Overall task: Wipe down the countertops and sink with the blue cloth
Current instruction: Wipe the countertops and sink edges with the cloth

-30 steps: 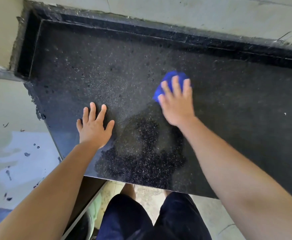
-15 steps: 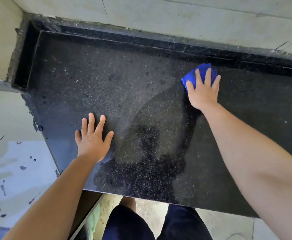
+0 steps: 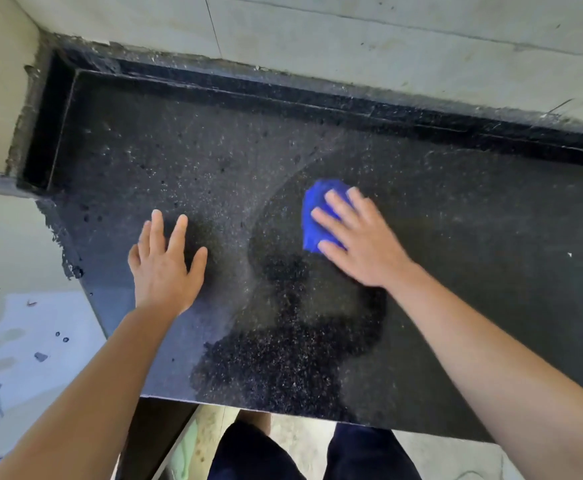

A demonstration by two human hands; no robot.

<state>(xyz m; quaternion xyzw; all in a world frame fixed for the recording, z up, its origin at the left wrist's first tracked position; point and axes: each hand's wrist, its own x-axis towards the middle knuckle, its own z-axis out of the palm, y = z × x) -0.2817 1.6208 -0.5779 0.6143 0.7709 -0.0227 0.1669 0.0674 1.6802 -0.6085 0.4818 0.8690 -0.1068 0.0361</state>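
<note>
Right hand [image 3: 359, 237]: fingers straight, spread, pressing blue cloth [image 3: 312, 216] flat onto countertop [image 3: 473, 271], mid-surface. Left hand [image 3: 163, 268]: flat, fingers extended, holding nothing, palm down on countertop near its left edge. Legible writing: none.

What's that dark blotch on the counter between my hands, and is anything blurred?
Head view: the dark patch on the countertop looks like the person's own silhouette breaking a pale sheen of glare, not dirt; also in the head view, the right hand pressing the blue cloth is slightly motion-blurred.
</note>
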